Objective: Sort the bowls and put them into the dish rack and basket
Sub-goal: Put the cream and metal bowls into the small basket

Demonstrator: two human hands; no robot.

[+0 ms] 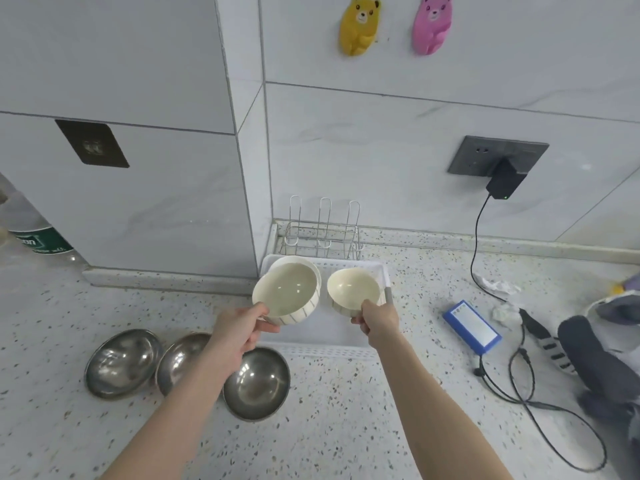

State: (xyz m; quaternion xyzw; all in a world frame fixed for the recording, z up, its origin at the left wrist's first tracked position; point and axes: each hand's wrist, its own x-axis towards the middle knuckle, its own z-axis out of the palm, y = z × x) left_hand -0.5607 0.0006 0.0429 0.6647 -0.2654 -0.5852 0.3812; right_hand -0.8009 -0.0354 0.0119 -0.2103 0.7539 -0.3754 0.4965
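Note:
My left hand [242, 329] pinches the near rim of a large cream bowl with striped sides [287, 292], held tilted above the white plastic basket [346, 349]. Another cream bowl [304, 262] shows just behind it, inside the basket. My right hand [375, 320] grips the rim of a smaller cream striped bowl [353, 289], also over the basket. A wire dish rack [322, 233] stands against the wall behind the basket. Three steel bowls lie on the counter: left [121, 362], middle [180, 358], and right [258, 382].
A blue battery pack [472, 325] with black cables [540, 403] lies to the right, fed from a charger in the wall socket [502, 181]. Dark cloth items [599, 362] sit at the far right. A bottle [38, 237] stands at the far left.

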